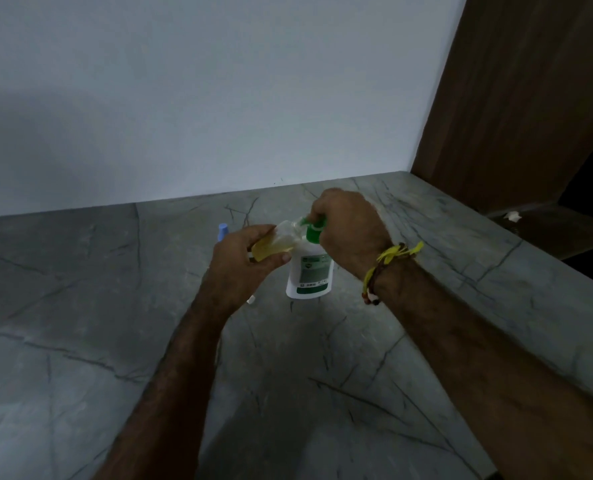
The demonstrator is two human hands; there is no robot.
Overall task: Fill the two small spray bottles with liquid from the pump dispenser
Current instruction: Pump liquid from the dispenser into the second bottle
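Observation:
A white pump dispenser (310, 273) with a green pump head and a green label stands on the grey stone counter (115, 306). My right hand (348, 230) is curled over the green pump head from above. My left hand (239, 265) grips a small clear spray bottle (277, 245), tilted with its open mouth up against the pump's nozzle. Yellow liquid fills the lower part of that bottle. A second small bottle with a light blue cap (223, 232) stands behind my left hand, mostly hidden.
A pale wall runs along the back of the counter. A brown wooden panel (513, 109) closes off the right side, with a dark recess below it. A small white object (251, 300) lies on the counter under my left wrist.

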